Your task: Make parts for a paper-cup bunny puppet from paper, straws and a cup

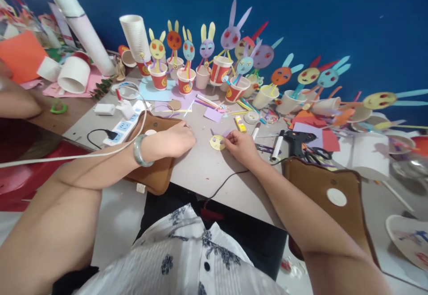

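Note:
A small round yellow paper face (216, 142) with purple eyes lies on or just above the grey table. My right hand (243, 147) pinches its right edge, where a purple paper strip sticks up by the fingertips. Another thin, dark strip rises from the face's upper left. My left hand (182, 140) rests on the table to the left, fingers curled and closed; whatever they hold, if anything, is hidden. Beyond the face are a purple paper piece (213, 115) and a yellow glue stick (240, 124). Pens and a black glue gun (302, 140) lie to the right.
Paper rabbit figures in cups (221, 71) line the blue wall. A white power strip (124, 128) with cables lies left. Brown cushions (323, 201) sit under or beside my forearms. A cable crosses the table's front edge. Another person's arm (18, 92) shows at far left.

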{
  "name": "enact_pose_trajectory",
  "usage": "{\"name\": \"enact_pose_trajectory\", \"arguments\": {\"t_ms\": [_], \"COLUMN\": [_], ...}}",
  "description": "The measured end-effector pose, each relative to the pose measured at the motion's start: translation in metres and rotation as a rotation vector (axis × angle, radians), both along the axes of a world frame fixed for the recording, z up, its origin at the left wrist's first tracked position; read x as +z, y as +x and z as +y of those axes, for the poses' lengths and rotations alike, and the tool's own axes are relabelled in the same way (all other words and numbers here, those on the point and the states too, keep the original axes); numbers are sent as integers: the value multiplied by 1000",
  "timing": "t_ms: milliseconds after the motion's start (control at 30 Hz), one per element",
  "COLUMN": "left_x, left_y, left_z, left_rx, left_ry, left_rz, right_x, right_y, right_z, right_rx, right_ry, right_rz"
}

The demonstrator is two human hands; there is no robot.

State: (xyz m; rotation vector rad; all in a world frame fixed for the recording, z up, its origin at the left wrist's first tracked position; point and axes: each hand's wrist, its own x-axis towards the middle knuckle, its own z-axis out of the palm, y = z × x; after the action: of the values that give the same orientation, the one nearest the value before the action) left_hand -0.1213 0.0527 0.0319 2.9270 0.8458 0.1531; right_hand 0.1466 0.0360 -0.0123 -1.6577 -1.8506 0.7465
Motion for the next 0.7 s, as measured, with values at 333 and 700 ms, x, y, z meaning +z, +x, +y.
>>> {"name": "enact_pose_trajectory", "arguments": {"t_ms": [333, 700], "left_x": [8, 15], "left_y": [2, 4], "left_z": [-4, 3], "left_rx": [-77, -76], "left_ry": [213, 48], "left_rz": [127, 151], "right_x": [-2, 33], "right_y": [7, 5], "right_z": [15, -13], "right_rx": [-108, 89], "right_ry": [74, 0], "right_rz": [-143, -449]}}
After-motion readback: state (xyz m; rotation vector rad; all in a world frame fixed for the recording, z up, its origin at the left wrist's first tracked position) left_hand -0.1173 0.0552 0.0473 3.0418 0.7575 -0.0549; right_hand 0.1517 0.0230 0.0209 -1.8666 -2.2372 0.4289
